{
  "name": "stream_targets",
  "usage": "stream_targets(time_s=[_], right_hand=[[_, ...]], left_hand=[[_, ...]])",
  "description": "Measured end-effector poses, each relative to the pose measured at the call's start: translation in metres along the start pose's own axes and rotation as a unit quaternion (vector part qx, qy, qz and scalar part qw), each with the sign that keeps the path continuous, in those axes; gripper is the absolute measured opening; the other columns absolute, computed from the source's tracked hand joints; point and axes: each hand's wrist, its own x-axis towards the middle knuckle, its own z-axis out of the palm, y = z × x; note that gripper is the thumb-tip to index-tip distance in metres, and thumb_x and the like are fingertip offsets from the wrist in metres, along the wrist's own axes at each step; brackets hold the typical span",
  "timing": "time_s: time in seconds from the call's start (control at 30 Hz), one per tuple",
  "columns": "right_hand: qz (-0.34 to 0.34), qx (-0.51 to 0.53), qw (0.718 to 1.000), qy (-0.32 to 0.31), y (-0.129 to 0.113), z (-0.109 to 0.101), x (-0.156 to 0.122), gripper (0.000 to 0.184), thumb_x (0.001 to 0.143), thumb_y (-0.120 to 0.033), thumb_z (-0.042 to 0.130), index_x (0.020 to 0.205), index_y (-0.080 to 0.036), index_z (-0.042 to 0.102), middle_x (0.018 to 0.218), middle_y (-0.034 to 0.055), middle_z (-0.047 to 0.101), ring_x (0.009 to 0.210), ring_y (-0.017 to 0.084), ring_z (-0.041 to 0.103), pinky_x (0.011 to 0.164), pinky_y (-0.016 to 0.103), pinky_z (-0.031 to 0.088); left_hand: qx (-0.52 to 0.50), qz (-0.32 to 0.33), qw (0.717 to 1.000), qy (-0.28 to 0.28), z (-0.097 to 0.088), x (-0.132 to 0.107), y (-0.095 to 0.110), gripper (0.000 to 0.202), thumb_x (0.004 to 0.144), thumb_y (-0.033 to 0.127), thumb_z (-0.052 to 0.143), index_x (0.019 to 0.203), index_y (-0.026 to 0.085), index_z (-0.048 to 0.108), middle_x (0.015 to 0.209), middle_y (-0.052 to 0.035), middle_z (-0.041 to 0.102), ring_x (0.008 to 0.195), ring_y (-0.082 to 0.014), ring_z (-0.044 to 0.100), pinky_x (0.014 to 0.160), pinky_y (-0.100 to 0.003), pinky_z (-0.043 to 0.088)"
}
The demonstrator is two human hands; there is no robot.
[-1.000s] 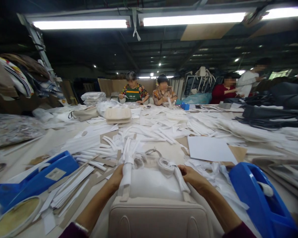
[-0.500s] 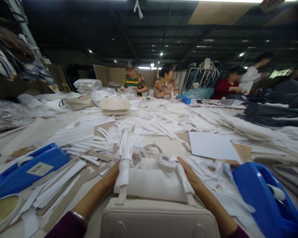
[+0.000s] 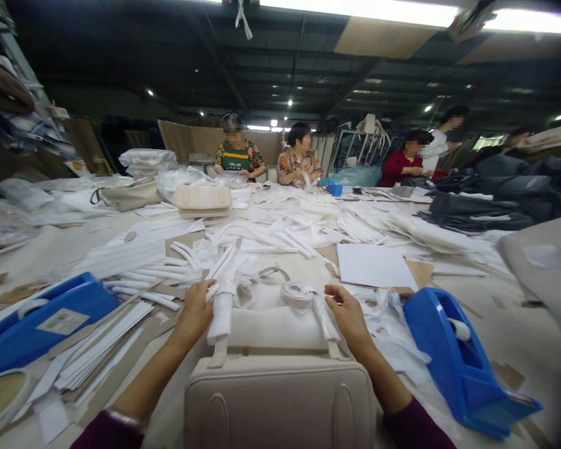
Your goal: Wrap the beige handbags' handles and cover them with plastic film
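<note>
A cream handbag (image 3: pixel 280 399) stands in front of me at the bottom middle. Its handle (image 3: pixel 222 318) is wrapped in white padding, and coiled straps (image 3: pixel 295 294) in clear wrap lie by its top. White sheet padding (image 3: pixel 275 327) covers the area behind the bag's upper edge. My left hand (image 3: pixel 197 312) is at the left side of the wrapped handle, fingers bent in against it; the fingertips are partly hidden. On the other side, my right hand (image 3: pixel 350 315) is held just off the handle's right end, its fingers apart and holding nothing.
Blue tape dispensers stand at left (image 3: pixel 51 318) and right (image 3: pixel 462 362). White foam tubes (image 3: pixel 187 255), card strips (image 3: pixel 103 349) and a white board (image 3: pixel 374 265) litter the table. Another cream bag (image 3: pixel 203 199) sits farther back. Several people work across the table.
My right hand has come away from the handle and moved outward. My left hand has risen beside the handle. The view has shifted, and a beige item now shows at the right edge.
</note>
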Motion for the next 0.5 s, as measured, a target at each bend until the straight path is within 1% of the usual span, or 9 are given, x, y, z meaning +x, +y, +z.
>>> stream_targets(time_s=[0.03,0.1,0.13,0.2,0.27,0.3,0.33,0.4,0.5], right_hand=[[0.017,0.012,1.000,0.000,-0.007,-0.009,-0.007,0.030,0.062,-0.031,0.067,0.089,-0.018,0.069,0.091,0.0060,0.070,0.072,0.017,0.055,0.067,0.029,0.044],[0.079,0.047,0.994,-0.051,-0.021,-0.025,-0.021,0.040,0.057,-0.030,0.068,0.094,-0.016,0.069,0.090,0.0071,0.070,0.056,0.012,0.048,0.052,0.026,0.038],[0.119,0.062,0.987,-0.093,-0.027,-0.031,-0.027,0.045,0.055,-0.028,0.068,0.097,-0.015,0.068,0.090,0.0072,0.070,0.052,0.010,0.045,0.047,0.024,0.033],[0.172,0.077,0.964,-0.190,-0.039,-0.037,-0.035,0.049,0.051,-0.021,0.066,0.099,-0.012,0.067,0.087,0.0063,0.069,0.050,0.008,0.042,0.045,0.022,0.028],[0.178,0.081,0.940,-0.279,-0.046,-0.037,-0.038,0.047,0.050,-0.015,0.061,0.095,-0.011,0.069,0.079,0.0037,0.067,0.052,0.007,0.042,0.046,0.021,0.026],[0.170,0.081,0.933,-0.305,-0.048,-0.036,-0.038,0.045,0.049,-0.013,0.059,0.093,-0.010,0.069,0.076,0.0022,0.065,0.052,0.006,0.041,0.047,0.020,0.024],[0.164,0.078,0.932,-0.315,-0.049,-0.034,-0.037,0.044,0.049,-0.013,0.058,0.091,-0.010,0.070,0.073,0.0009,0.063,0.052,0.005,0.038,0.046,0.020,0.022],[0.165,0.070,0.937,-0.301,-0.048,-0.033,-0.035,0.044,0.049,-0.013,0.060,0.092,-0.010,0.069,0.073,-0.0007,0.062,0.050,0.004,0.033,0.045,0.020,0.019],[0.186,0.078,0.935,-0.292,-0.046,-0.037,-0.032,0.051,0.050,-0.013,0.063,0.101,-0.012,0.067,0.080,-0.0001,0.064,0.046,0.002,0.031,0.044,0.020,0.017]], left_hand=[[-0.023,-0.013,1.000,-0.002,-0.013,-0.008,0.002,0.044,0.074,0.031,0.051,0.109,0.007,0.061,0.115,-0.0199,0.061,0.107,-0.0325,0.057,0.084,-0.042,0.050],[-0.119,-0.060,0.990,-0.036,-0.035,-0.029,0.010,0.044,0.074,0.034,0.055,0.110,0.010,0.062,0.115,-0.0162,0.063,0.107,-0.0308,0.059,0.079,-0.037,0.050],[-0.181,-0.090,0.977,-0.066,-0.043,-0.040,0.015,0.044,0.072,0.034,0.059,0.109,0.012,0.062,0.110,-0.0134,0.066,0.105,-0.0293,0.061,0.076,-0.034,0.050],[-0.292,-0.146,0.936,-0.127,-0.050,-0.058,0.026,0.046,0.065,0.029,0.070,0.107,0.013,0.063,0.100,-0.0097,0.071,0.097,-0.0271,0.064,0.073,-0.031,0.049],[-0.370,-0.180,0.898,-0.159,-0.046,-0.069,0.033,0.051,0.059,0.024,0.078,0.106,0.013,0.064,0.096,-0.0085,0.073,0.091,-0.0253,0.067,0.075,-0.030,0.050],[-0.400,-0.186,0.883,-0.162,-0.042,-0.070,0.035,0.053,0.057,0.024,0.081,0.106,0.013,0.064,0.096,-0.0083,0.073,0.088,-0.0243,0.067,0.076,-0.030,0.050],[-0.425,-0.187,0.871,-0.157,-0.037,-0.071,0.035,0.055,0.054,0.024,0.083,0.105,0.013,0.063,0.095,-0.0081,0.073,0.085,-0.0232,0.068,0.074,-0.029,0.051],[-0.456,-0.190,0.858,-0.138,-0.028,-0.069,0.035,0.059,0.048,0.023,0.087,0.101,0.013,0.063,0.086,-0.0066,0.074,0.072,-0.0189,0.067,0.063,-0.024,0.049],[-0.465,-0.202,0.855,-0.110,-0.022,-0.067,0.035,0.061,0.042,0.020,0.089,0.095,0.013,0.061,0.072,-0.0023,0.073,0.054,-0.0128,0.062,0.048,-0.018,0.042]])
